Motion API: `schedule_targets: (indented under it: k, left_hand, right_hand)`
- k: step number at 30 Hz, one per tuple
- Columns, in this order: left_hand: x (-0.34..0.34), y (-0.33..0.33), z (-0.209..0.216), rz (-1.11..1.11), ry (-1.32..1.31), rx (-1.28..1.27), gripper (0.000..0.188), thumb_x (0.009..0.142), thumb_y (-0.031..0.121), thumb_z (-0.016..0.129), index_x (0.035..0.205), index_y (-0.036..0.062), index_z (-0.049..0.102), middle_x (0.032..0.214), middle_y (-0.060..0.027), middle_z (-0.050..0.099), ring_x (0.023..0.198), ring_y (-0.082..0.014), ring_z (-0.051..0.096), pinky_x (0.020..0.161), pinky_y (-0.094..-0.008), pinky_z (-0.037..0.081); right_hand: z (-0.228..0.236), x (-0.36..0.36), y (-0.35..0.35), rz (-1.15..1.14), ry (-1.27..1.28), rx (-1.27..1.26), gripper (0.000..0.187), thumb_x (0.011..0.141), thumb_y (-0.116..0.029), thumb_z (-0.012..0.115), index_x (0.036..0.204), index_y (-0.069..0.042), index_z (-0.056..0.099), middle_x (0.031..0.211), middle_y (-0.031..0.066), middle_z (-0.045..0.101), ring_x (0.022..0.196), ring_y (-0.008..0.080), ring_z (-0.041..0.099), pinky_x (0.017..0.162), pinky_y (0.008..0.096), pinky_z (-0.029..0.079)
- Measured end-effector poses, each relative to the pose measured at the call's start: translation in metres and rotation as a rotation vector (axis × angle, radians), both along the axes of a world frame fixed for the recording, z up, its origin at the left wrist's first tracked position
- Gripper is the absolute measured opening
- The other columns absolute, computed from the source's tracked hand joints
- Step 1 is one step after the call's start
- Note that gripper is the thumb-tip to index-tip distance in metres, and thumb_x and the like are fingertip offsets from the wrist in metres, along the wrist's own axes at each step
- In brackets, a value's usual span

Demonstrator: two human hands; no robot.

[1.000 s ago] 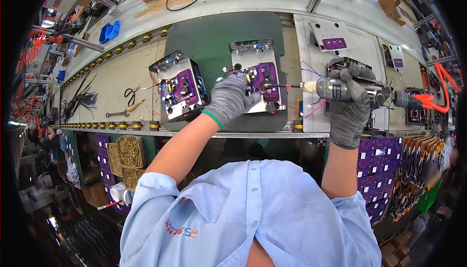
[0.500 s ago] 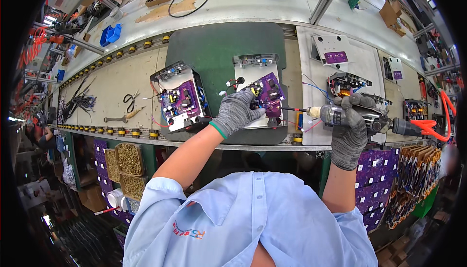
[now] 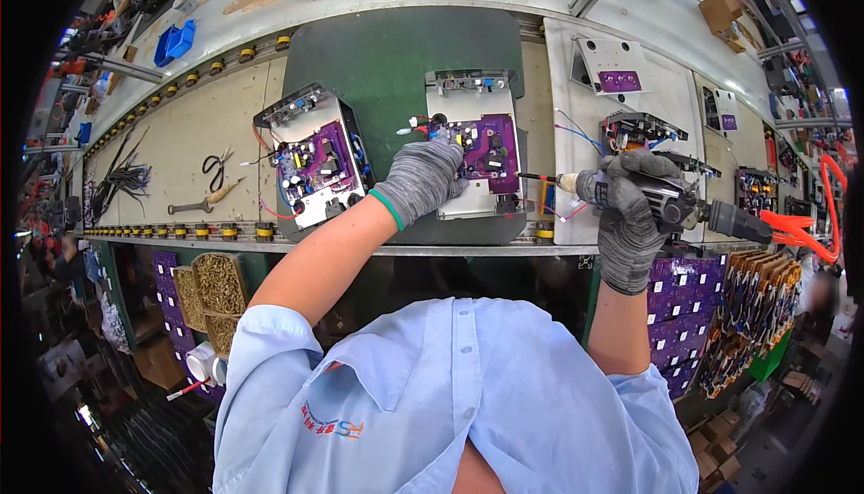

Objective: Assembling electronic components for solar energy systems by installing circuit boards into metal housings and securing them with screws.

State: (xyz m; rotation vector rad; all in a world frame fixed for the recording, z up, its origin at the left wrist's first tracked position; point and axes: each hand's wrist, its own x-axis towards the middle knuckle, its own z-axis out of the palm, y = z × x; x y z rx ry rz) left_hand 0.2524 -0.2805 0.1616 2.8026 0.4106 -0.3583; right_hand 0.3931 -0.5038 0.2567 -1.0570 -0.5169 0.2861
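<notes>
In the middle of the work surface, a purple circuit board (image 3: 491,157) lies in a silver metal housing (image 3: 471,206). My gloved left hand (image 3: 419,181) grips the board's left edge; its fingertips are partly hidden among the components. My gloved right hand (image 3: 633,224) is wrapped round a power screwdriver (image 3: 621,195), held level to the right of the housing. The bit points left, its tip beside the board's lower right edge. To the left stands a second housing (image 3: 317,210) with a purple board, tilted slightly.
A green mat (image 3: 387,62) lies under both housings. Scissors (image 3: 216,168), a wrench (image 3: 191,208) and a bundle of dark cables (image 3: 121,179) are at the left. More units (image 3: 643,130) stand at the right. An orange coiled hose (image 3: 814,224) trails off right. Screw bins (image 3: 219,282) hang below the edge.
The purple board has turned from a slant to lie straight in its housing, with my left hand at its left edge. The screwdriver stays at the right. The whole view has shifted slightly.
</notes>
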Motion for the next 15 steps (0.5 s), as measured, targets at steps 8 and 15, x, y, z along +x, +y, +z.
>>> schedule_targets:
  k: [8,15]
  left_hand:
    - [0.006,-0.001,0.003,-0.025,0.008,-0.02,0.042,0.082,0.039,0.072,0.099,0.0025,0.06,0.096,-0.0177,0.063,0.086,-0.0323,0.067,0.076,-0.0429,0.056]
    - [0.011,-0.002,0.006,-0.061,0.039,-0.07,0.044,0.083,0.039,0.073,0.101,0.0001,0.06,0.098,-0.0189,0.061,0.091,-0.0316,0.066,0.078,-0.0426,0.055]
  right_hand:
    - [-0.018,-0.009,0.018,0.022,-0.017,-0.101,0.034,0.081,-0.003,0.074,0.113,-0.002,0.061,0.103,0.0128,0.066,0.086,0.0217,0.067,0.078,0.0377,0.06]
    - [-0.024,-0.012,0.025,0.07,-0.027,-0.145,0.033,0.083,-0.003,0.073,0.114,-0.003,0.061,0.102,0.0121,0.066,0.087,0.0218,0.066,0.077,0.0389,0.061]
